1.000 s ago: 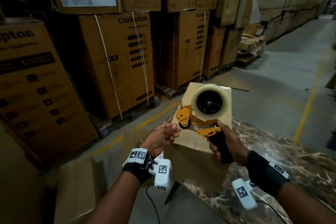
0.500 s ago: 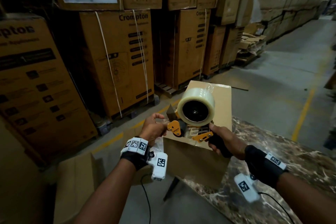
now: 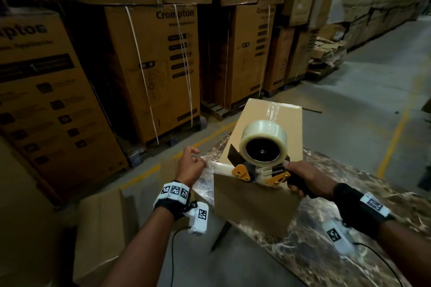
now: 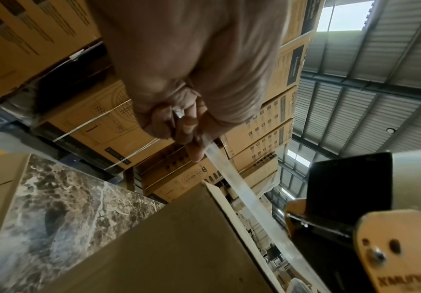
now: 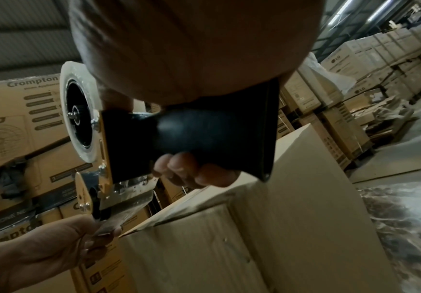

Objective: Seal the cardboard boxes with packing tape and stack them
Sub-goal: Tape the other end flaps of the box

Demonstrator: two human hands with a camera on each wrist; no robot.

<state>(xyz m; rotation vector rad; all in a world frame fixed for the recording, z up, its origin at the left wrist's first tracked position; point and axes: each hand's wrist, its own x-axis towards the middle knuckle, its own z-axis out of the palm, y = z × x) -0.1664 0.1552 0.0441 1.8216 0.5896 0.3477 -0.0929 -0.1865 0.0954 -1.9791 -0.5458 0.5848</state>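
1. Cardboard fills the upper half of the head view: tall printed cartons [image 3: 151,70] bound with pale straps, matte and square-edged.
2. Marble-patterned table [image 3: 349,228] takes the lower right, glossy and veined. It looks slick, so I judge the box could slide if I drag the tape hard.
3. My plain cardboard box [image 3: 263,196] stands at centre frame on the table's near corner, its flaps closed, a shiny tape strip running down the top from the far edge. At its near corner one flap edge gapes slightly, and tape laid loosely there would leave it open.
4. My tape dispenser [image 3: 261,165], orange plates, black handle and a fat clear roll, sits over the box's near top edge.
5. My right hand [image 3: 303,177] is wrapped tight round the handle.
6. My left hand [image 3: 190,165], left of the box, pinches the free tape end [image 4: 229,178] between thumb and fingers. It is thin, glossy and stretched taut to the dispenser.
7. Risk, as I judge it: the tape could twist, wrinkle or stick to itself if my pinch slackens, or land off the seam.
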